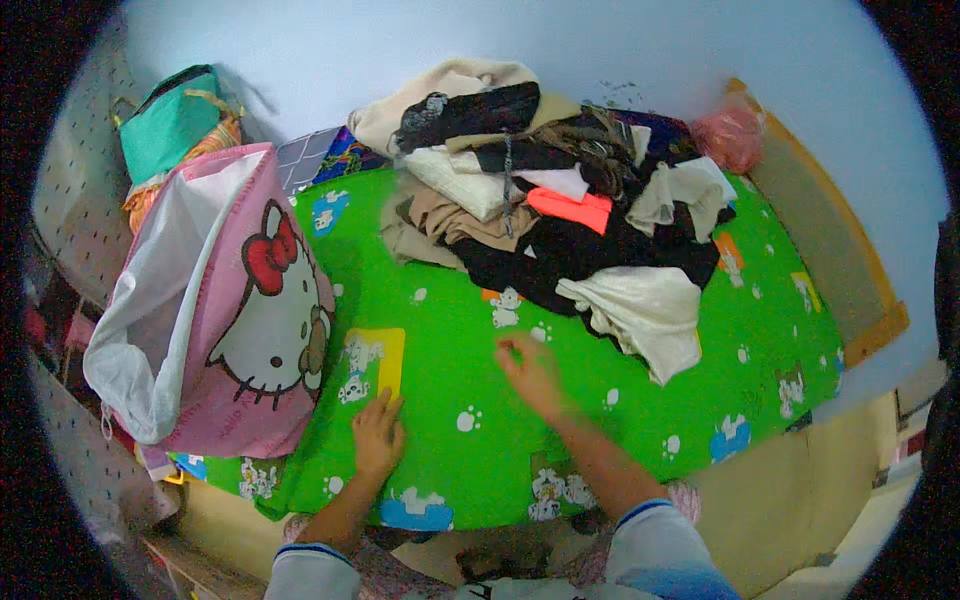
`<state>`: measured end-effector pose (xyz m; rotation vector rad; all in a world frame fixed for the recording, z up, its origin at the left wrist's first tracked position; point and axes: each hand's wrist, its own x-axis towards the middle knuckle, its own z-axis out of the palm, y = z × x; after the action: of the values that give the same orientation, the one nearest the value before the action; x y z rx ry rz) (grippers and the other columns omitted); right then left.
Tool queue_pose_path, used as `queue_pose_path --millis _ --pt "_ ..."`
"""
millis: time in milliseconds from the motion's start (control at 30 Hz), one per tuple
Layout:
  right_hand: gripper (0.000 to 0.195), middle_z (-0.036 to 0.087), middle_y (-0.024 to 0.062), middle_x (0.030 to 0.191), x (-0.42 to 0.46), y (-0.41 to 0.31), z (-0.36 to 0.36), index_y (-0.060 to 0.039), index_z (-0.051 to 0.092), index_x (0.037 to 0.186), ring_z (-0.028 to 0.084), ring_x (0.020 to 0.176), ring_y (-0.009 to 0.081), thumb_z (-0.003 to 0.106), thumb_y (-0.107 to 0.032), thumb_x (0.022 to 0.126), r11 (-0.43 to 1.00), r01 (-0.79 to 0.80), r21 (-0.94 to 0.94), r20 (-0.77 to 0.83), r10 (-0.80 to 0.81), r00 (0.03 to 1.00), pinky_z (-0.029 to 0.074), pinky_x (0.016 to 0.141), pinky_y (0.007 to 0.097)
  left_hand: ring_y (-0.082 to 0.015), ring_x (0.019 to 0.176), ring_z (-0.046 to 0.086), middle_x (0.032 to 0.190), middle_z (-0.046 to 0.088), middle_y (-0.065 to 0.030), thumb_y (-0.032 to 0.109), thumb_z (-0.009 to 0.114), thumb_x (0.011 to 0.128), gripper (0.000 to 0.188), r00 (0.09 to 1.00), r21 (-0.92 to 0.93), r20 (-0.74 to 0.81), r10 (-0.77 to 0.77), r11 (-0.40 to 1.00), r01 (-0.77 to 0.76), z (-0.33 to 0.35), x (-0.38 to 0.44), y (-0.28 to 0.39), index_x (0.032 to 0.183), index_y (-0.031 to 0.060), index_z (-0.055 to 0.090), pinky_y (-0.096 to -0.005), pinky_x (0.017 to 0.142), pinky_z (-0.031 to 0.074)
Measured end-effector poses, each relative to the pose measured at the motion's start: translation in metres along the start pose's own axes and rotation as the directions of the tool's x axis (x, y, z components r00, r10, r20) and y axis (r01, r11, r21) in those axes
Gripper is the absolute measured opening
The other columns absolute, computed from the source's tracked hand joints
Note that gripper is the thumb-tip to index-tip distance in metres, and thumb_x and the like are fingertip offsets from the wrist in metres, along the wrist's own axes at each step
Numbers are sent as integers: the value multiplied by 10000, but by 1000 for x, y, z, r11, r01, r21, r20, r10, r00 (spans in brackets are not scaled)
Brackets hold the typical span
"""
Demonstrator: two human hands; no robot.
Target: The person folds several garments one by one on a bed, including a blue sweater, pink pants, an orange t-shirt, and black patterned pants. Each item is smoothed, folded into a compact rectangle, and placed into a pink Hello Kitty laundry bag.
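Observation:
My left hand (379, 435) rests on a bright green printed sheet (465, 367), by a yellow patch of its pattern, and holds nothing. My right hand (531, 375) hovers over or touches the sheet, slightly blurred, its thumb and fingers close together; whether they pinch anything cannot be made out. Beyond it lies a heap of clothes: a white cloth (652, 307) nearest, black garments (585, 255), a beige garment (472, 217), a bright coral cloth (571, 208) and a grey-white cloth (679, 196). To the left stands a pink Hello Kitty fabric bag (247, 322) with its white-lined mouth open.
Behind the pink bag are a teal bag (176, 124) and an orange patterned cloth (217, 142). A pink plastic bag (729, 139) sits at the back right, beside a wood-edged board (817, 232). A pale wall (630, 45) rises behind the heap.

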<state>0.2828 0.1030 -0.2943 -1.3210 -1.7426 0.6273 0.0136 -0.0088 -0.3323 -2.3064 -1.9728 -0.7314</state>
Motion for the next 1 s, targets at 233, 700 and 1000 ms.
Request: queue_pose_path --millis 233,700,1000 --pt "283 595 133 956 204 39 -53 -52 584 974 563 928 304 656 -183 733 799 137 -585 -99 -238 966 455 794 415 -300 1127 473 1275 493 -104 81 555 752 410 999 -13 28 -31 999 31 2 1 -6 1160 119 556 -424 926 330" --pt "429 612 122 1104 259 79 -93 -77 575 1146 592 976 256 630 -281 772 940 -113 -323 -45 104 994 472 811 363 -287 1113 480 1272 494 -104 67 569 713 455 1000 -36 -7 -29 999 29 -3 0 -8 1164 129 559 -426 894 347" --pt "541 592 205 1087 59 -39 -84 13 574 1097 566 1001 340 665 -408 770 965 108 -240 84 -90 992 442 885 401 -309 1064 515 1228 521 -122 90 579 726 412 995 -35 -95 2 999 -5 -1 -5 -10 1138 109 571 -440 863 385"
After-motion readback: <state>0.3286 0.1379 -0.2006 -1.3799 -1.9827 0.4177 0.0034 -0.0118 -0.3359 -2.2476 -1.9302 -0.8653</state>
